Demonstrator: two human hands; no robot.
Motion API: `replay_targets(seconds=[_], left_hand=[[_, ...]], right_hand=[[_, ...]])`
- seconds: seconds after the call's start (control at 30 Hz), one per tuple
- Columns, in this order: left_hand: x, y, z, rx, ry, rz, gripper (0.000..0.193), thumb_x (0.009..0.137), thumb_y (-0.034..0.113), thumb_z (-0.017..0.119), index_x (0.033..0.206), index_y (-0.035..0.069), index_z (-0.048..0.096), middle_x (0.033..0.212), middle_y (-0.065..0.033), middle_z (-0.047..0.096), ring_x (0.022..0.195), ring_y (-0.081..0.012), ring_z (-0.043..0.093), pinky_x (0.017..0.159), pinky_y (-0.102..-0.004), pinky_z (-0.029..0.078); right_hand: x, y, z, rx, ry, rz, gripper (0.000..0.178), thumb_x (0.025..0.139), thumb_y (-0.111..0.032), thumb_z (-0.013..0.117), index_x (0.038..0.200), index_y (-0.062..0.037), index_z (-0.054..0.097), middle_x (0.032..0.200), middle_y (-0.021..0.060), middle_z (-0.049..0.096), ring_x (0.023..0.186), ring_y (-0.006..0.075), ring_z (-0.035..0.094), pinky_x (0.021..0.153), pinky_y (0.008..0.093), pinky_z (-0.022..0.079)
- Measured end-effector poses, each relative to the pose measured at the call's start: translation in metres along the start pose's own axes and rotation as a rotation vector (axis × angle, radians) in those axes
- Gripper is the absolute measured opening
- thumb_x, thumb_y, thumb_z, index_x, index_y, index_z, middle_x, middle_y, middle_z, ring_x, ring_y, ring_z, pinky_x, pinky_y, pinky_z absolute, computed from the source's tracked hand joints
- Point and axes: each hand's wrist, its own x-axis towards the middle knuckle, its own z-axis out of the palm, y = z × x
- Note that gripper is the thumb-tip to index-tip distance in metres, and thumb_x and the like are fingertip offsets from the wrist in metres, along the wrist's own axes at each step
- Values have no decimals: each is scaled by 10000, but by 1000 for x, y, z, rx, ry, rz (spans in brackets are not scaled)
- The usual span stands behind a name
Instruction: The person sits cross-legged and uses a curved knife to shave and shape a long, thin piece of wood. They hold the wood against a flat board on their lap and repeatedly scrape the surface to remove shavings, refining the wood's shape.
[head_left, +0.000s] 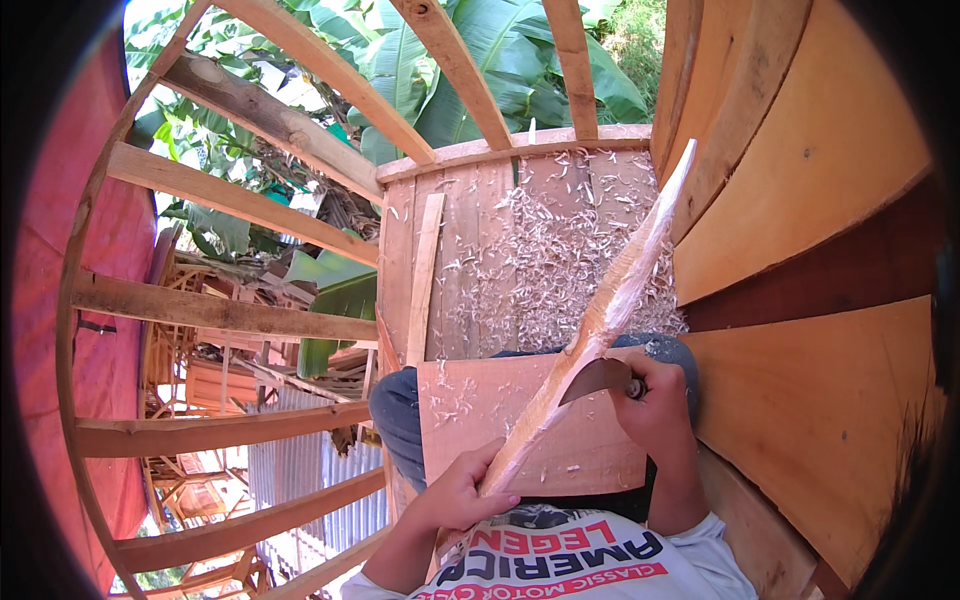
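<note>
A long pale piece of wood (612,298), whittled to a point at its far end, slants up and to the right from my lap. My left hand (468,490) is wrapped round its near end. In my right hand (655,398) is a knife (598,379) with a broad dark blade, its handle mostly hidden by my fingers. The blade lies against the side of the wood, a little below its middle. Under both, a flat wooden board (450,400) rests across my thighs, with some shavings on it.
Curled wood shavings (560,230) cover much of the plank floor (400,260) ahead. A loose wooden strip (425,280) lies on its left. Slatted wooden railings (240,318) stand left and ahead, with banana leaves (400,85) beyond. A plywood wall (810,150) rises close on my right.
</note>
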Motion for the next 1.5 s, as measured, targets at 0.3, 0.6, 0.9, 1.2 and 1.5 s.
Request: replay_targets(seconds=[0.3, 0.6, 0.9, 1.2, 1.5], left_hand=[[-20, 29, 3, 249, 245, -46, 493, 715, 287, 707, 1062, -16, 533, 705, -132, 574, 645, -160, 551, 598, -291, 436], [-29, 29, 7, 258, 274, 4, 495, 713, 290, 714, 1055, -23, 539, 710, -130, 581, 634, -166, 562, 593, -304, 445], [-40, 21, -5, 157, 299, -43, 495, 715, 256, 707, 1089, -24, 544, 761, -125, 588, 699, -152, 559, 652, -294, 452], [-41, 19, -22, 87, 196, 17, 551, 705, 244, 718, 1143, -37, 537, 826, -105, 584, 796, -131, 529, 729, -283, 432], [-45, 14, -30, 3, 200, 13, 538, 702, 222, 707, 1145, -32, 536, 906, -85, 591, 848, -123, 509, 783, -278, 420]], right_hand=[[-20, -23, 19, -153, -32, -54, 140, 710, -104, 693, 703, -21, 581, 573, 174, 528, 546, 343, 579, 471, 364, 413], [-21, -20, 24, -129, 64, -108, 143, 712, -130, 701, 741, -38, 596, 583, 150, 548, 554, 334, 592, 491, 382, 441], [-14, -47, -5, 57, -313, 190, 173, 790, -145, 716, 796, -24, 592, 581, -48, 445, 543, 24, 393, 469, 221, 308], [-18, -24, -19, 665, -587, 275, 209, 840, -7, 648, 1043, 28, 611, 734, -11, 577, 615, 31, 535, 525, 179, 419], [-20, -26, -7, 593, -482, 308, 230, 778, 17, 703, 1001, 42, 652, 715, 10, 622, 553, 41, 550, 479, 182, 442]])
